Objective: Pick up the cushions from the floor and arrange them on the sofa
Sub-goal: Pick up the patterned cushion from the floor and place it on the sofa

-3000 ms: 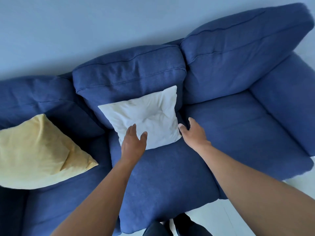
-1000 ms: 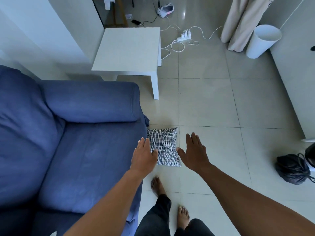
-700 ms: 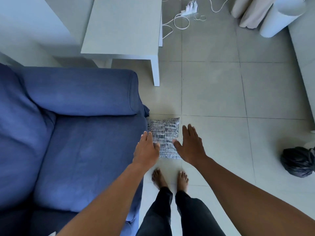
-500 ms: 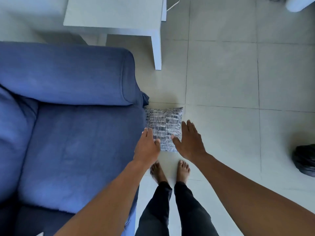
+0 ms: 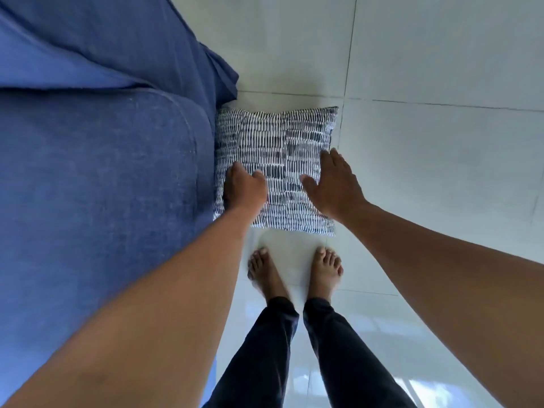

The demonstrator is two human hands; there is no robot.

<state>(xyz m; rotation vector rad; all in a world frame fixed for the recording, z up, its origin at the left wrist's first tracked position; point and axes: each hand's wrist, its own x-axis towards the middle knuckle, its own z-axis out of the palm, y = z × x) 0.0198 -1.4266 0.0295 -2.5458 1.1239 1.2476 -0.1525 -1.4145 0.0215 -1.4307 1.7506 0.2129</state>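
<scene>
Reaching down, my left hand (image 5: 245, 187) curls on the patterned cushion (image 5: 276, 148), grip half-closed; my right hand (image 5: 332, 184) lies open on it. Pinching only fabric near the sofa (image 5: 103, 172) could let it slip to the floor (image 5: 441, 172).

Soft daylight, slight blur, wide-angle stretch

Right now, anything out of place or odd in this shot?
One thing: the patterned cushion lies flat on the tiled floor, tight against the blue sofa, not on it. Left hand and right hand are over it. No visible spill or damage.
</scene>
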